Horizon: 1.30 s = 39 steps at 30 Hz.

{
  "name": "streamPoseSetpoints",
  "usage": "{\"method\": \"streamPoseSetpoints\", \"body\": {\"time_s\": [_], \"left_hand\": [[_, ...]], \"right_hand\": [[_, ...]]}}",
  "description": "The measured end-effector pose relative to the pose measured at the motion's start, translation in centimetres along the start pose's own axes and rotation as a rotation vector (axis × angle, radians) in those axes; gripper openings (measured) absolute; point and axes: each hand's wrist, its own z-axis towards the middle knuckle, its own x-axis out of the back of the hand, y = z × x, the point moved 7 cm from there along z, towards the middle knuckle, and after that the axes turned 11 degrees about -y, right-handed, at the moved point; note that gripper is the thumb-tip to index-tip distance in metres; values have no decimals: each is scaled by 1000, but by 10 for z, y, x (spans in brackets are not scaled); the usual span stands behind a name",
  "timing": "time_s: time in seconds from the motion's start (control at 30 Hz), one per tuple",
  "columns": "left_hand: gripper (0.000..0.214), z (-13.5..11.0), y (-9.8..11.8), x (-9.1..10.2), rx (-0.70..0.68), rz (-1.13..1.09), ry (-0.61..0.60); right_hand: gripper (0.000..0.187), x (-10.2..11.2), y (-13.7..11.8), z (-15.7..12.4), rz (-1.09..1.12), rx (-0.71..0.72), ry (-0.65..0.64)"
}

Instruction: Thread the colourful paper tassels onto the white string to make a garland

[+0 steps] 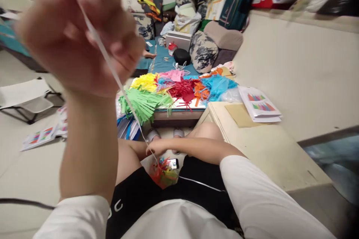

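Note:
My left hand [84,37] is raised close to the camera at the upper left, blurred, with its fingers curled around a thin white string [108,59]. Taut and slanting, the string runs down to my right hand [157,146], which is low between my knees with fingers closed at the string. Just below that hand lies a bunch of orange, red and yellow-green strips [162,173] between my thighs. Beside the bunch is a phone [173,163] with a lit screen. The string's lower end disappears among the strips.
Fringed bundles, green [143,102], yellow [145,82], red [183,90] and blue [218,85], lie on a low table ahead. Printed sheets [259,104] rest on a cream cabinet [269,149] at my right. A folding stool [26,93] stands left.

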Motion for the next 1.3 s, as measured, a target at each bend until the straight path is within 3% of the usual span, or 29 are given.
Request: {"method": "streamPoseSetpoints", "body": {"time_s": [0.03,0.07,0.1,0.17,0.23,0.33,0.43,0.53,0.8,0.93,1.07,1.17,1.3], "left_hand": [[23,-6,-7,-14,-21,-76,-164],[27,-15,-19,-25,14,-109,-315],[37,-25,-35,-27,72,-84,-374],[36,-44,-72,-9,211,76,-296],[33,-61,-108,18,306,228,-150],[36,-78,-157,50,414,299,-32],[33,-82,-194,70,474,298,52],[30,-82,-219,84,498,246,129],[25,-89,-266,109,589,138,161],[17,-75,-291,141,686,472,217],[6,-40,-330,184,774,805,257],[12,-15,-363,210,824,1052,187],[20,2,-403,232,899,1272,61]], "right_hand": [[27,20,-9,-3,16,34,41],[38,41,-20,-8,43,77,97],[43,61,-31,-16,111,145,162],[40,95,-55,-41,511,405,269],[43,110,-72,-66,784,578,245],[43,117,-78,-86,928,627,279],[37,127,-61,-89,950,546,533],[43,136,-47,-86,919,494,706],[54,146,-36,-93,892,418,853],[52,139,-34,-93,971,419,892],[50,132,-44,-99,1044,464,920],[46,132,-53,-112,1091,529,954],[41,137,-60,-134,1175,584,1004]]}}
